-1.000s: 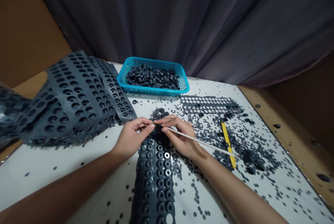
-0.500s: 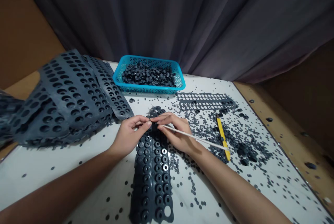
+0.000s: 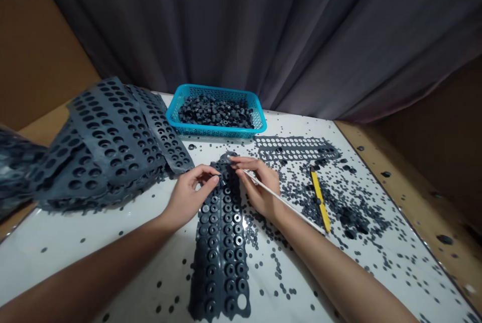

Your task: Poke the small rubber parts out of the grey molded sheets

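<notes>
A long dark rubber sheet (image 3: 220, 242) with rows of raised ring-shaped parts lies lengthwise in front of me. My left hand (image 3: 191, 193) is over its upper left side, thumb and forefinger pinched close together. A small dark bit shows at those fingertips; whether they grip it is unclear. Between the fingers of my right hand (image 3: 261, 187) is a thin white stick (image 3: 289, 207), slanting back along the wrist toward the lower right. The right fingertips are over the sheet's far end, a little apart from the left ones.
Behind stands a blue plastic basket (image 3: 216, 129) of small black parts. Stacked perforated rubber sheets (image 3: 109, 147) fill the left. On the right lie a punched-out strip (image 3: 297, 147), a yellow cutter knife (image 3: 321, 202) and scattered black discs (image 3: 361, 217). A dark curtain (image 3: 241, 26) hangs behind.
My right hand has drawn away from the left fingertips, up and to the right. The white stick now slopes more steeply. My left hand stays nearly where it was.
</notes>
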### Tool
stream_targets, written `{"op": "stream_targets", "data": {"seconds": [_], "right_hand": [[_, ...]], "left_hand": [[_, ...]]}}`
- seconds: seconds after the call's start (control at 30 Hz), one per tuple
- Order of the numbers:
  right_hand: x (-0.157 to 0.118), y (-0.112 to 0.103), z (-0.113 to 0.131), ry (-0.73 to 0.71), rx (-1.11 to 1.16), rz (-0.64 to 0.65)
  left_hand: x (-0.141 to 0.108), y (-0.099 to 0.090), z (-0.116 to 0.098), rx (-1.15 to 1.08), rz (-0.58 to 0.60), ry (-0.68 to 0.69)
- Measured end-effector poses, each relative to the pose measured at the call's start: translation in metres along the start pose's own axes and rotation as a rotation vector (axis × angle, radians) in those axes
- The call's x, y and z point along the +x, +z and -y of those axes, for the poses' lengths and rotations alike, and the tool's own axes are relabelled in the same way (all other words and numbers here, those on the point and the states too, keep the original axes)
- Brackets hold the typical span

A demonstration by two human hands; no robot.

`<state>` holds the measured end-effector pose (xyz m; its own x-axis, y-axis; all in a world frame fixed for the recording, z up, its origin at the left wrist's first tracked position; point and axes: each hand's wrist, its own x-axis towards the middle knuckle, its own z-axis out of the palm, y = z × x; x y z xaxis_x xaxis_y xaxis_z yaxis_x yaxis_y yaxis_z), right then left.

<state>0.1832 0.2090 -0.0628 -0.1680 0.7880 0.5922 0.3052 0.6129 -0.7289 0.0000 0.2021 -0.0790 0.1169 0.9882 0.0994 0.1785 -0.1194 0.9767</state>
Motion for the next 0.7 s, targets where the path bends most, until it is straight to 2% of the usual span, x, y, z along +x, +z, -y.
{"op": "stream_targets", "data": {"seconds": [0.13,0.4,0.53,0.63,0.7], "right_hand": [[0.001,0.000,0.004,0.028,-0.001,0.039],[0.003,0.000,0.000,0.141,0.059,0.001],[0.007,-0.002,0.003,0.047,-0.013,-0.016],[0.007,-0.002,0.006,0.029,-0.052,-0.004],[0.006,-0.002,0.009,0.070,-0.061,0.034]], "left_hand": [[0.000,0.001,0.005,-0.034,0.004,0.057],[0.000,0.002,0.010,-0.012,-0.013,0.097],[-0.001,0.001,0.005,0.167,0.007,0.149],[-0.008,0.004,-0.005,0.424,0.117,0.230],[-0.018,0.006,-0.013,0.572,0.192,0.228]]}}
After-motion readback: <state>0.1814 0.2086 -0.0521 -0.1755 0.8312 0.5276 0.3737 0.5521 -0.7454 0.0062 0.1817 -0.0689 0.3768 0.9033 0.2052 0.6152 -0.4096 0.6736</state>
